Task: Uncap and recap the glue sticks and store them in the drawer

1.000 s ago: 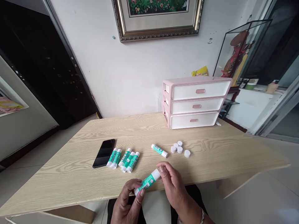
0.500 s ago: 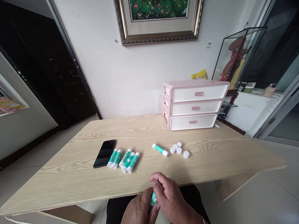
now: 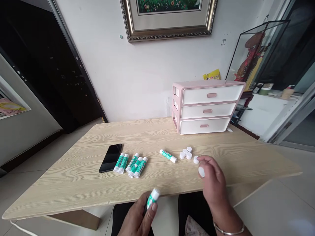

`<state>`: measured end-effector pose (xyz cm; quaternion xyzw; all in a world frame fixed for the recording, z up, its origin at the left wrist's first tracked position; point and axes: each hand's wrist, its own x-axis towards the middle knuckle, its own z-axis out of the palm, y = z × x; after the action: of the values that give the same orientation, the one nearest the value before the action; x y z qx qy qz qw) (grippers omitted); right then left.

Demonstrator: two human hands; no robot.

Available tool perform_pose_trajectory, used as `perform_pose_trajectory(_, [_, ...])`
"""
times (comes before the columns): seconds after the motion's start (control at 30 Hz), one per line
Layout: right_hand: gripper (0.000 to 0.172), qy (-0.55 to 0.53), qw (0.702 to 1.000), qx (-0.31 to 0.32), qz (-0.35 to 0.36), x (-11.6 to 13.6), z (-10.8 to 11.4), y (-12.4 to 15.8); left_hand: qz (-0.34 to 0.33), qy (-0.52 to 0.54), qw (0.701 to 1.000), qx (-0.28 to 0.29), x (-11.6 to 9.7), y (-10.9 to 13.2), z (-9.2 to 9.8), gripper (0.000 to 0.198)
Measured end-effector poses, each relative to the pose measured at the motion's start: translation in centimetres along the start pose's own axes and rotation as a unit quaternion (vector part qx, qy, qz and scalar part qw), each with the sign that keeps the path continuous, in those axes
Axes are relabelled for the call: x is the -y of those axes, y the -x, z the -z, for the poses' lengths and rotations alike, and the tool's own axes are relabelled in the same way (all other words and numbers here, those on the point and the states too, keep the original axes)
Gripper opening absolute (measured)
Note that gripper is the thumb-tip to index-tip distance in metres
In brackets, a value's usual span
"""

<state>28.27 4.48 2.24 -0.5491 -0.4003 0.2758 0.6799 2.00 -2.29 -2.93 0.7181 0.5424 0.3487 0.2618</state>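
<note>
- Your left hand (image 3: 140, 214) grasps a stick (image 3: 151, 200), tilted, at the front edge of the worktop (image 3: 73, 186); its white end points up, but blur hides whether it is bare.
- Your right hand (image 3: 213, 180) pinches a white cap (image 3: 201, 171), above the worktop, between its middle and the right part of the front edge.
- The step in hand, I judge, is laying this cap aside, with the stick kept in the left.
- For this, the next move calls for lowering the cap gently, then loosening the fingers, without pushing the loose caps (image 3: 189, 155) near them; if you touch the closest, I cannot tell.
- Left of these caps lies a lone stick (image 3: 168, 156).
- Five more sticks (image 3: 133, 164) lie toward the left edge, just beside the phone (image 3: 110, 158).
- Farthest, the drawers (image 3: 209, 109) stand near the back right corner.
</note>
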Motion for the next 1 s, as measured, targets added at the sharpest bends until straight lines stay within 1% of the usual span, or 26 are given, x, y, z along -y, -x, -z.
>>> perform_pose_trajectory(0.07, [0.029, 0.020, 0.998, 0.050, -0.016, -0.5, -0.8, 1.1, -0.037, -0.080, 0.995, -0.054, 0.1, -1.8, -0.3, 0.037])
perform_pose_trajectory(0.1, [0.033, 0.028, 0.997, 0.075, -0.023, -1.0, -1.2, 1.6, -0.064, -0.123, 0.986, -0.088, 0.2, -2.8, -0.6, 0.037])
perform_pose_trajectory(0.13, [0.037, 0.036, 0.995, 0.094, -0.024, -1.7, -1.5, 1.9, -0.088, -0.170, 0.974, -0.120, 0.3, -3.7, -0.9, 0.038])
perform_pose_trajectory(0.2, [0.041, 0.047, 0.993, 0.106, -0.017, -3.0, -1.7, 2.0, -0.123, -0.256, 0.944, -0.168, 0.5, -5.6, -1.4, 0.039])
perform_pose_trajectory(0.27, [0.043, 0.055, 0.993, 0.099, -0.001, -4.1, -1.5, 1.6, -0.133, -0.329, 0.915, -0.190, 0.6, -7.0, -1.8, 0.039])
perform_pose_trajectory(0.33, [0.044, 0.063, 0.994, 0.091, 0.016, -4.8, -1.1, 0.9, -0.124, -0.384, 0.894, -0.197, 0.7, -8.2, -2.2, 0.037])
perform_pose_trajectory(0.43, [0.043, 0.090, 0.992, 0.072, 0.054, -5.8, -0.1, -0.4, -0.105, -0.430, 0.876, -0.191, 1.1, -9.1, -2.7, 0.038])
perform_pose_trajectory(0.57, [0.047, 0.188, 0.976, 0.015, 0.106, -6.3, 1.5, -2.8, -0.101, -0.446, 0.870, -0.185, 1.4, -9.4, -3.0, 0.038])
perform_pose_trajectory(0.67, [0.049, 0.269, 0.956, -0.005, 0.116, -5.4, 2.5, -5.0, -0.105, -0.442, 0.871, -0.189, 1.4, -9.3, -2.9, 0.036])
perform_pose_trajectory(0.77, [0.045, 0.316, 0.943, 0.009, 0.103, -4.5, 2.8, -7.0, -0.108, -0.430, 0.875, -0.195, 1.4, -9.0, -2.7, 0.034])
perform_pose_trajectory(0.83, [0.043, 0.341, 0.936, 0.028, 0.086, -4.6, 2.6, -8.1, -0.116, -0.418, 0.879, -0.199, 1.6, -8.8, -2.7, 0.033])
perform_pose_trajectory(1.0, [0.038, 0.398, 0.910, 0.085, 0.071, -6.6, 2.0, -9.8, -0.140, -0.385, 0.889, -0.205, 2.7, -8.7, -2.9, 0.032])
